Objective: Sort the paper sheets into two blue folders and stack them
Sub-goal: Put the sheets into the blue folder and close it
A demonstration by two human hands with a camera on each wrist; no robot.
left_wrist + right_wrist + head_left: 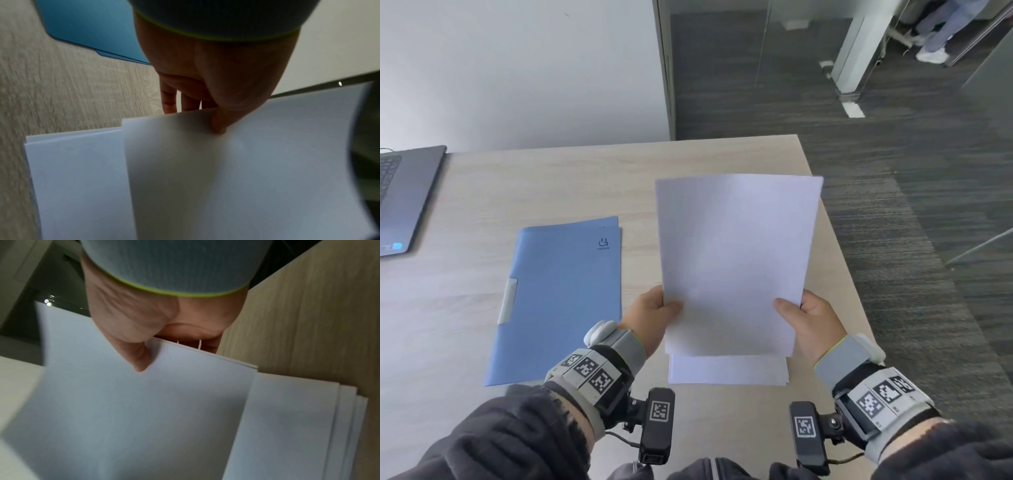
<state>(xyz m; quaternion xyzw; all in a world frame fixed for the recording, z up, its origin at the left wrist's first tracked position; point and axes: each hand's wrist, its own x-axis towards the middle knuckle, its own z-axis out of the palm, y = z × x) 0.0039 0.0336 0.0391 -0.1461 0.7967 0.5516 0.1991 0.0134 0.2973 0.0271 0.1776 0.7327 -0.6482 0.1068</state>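
Note:
Both hands hold a small bundle of white paper sheets [736, 260] [246, 170] [133, 410] tilted up above the table. My left hand [657, 315] [216, 91] pinches its left edge, thumb on top and fingers beneath. My right hand [808, 322] [144, 331] pinches its right edge the same way. More white sheets [729, 370] [78, 178] [298, 426] lie flat on the table under the raised bundle. A blue folder [561, 301] [92, 27] lies closed to the left of the sheets; a second edge shows at its top right corner.
The light wood table [482, 192] ends just right of the papers, with dark carpet [928, 205] beyond. An open laptop [404, 202] sits at the far left. A white wall stands behind the table, with a glass partition to its right.

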